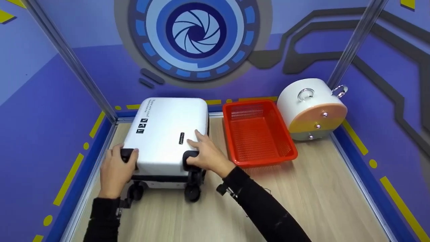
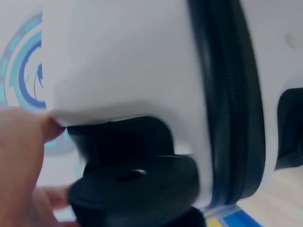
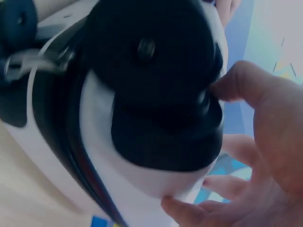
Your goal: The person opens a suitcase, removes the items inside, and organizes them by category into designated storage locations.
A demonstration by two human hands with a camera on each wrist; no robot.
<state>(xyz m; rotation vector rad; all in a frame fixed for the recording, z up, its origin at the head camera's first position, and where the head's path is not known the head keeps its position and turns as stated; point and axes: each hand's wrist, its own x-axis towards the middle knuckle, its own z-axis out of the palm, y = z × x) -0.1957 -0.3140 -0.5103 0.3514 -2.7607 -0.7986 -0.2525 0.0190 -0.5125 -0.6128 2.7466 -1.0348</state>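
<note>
A white hard-shell suitcase lies flat on the wooden table, its wheel end towards me. At its near left corner my left hand grips the black wheel mount, thumb on the top. My right hand holds the near right corner, thumb at the black mount and the other fingers spread over the white shell. Below these corners stick out two black wheels. Close up in the left wrist view are a wheel and the black zip band; the right wrist view shows the other wheel.
Right of the suitcase stands a red plastic basket. Beyond it, at the back right, is a white round-topped box with metal rings and a striped front. Blue printed walls enclose the table on the left, back and right.
</note>
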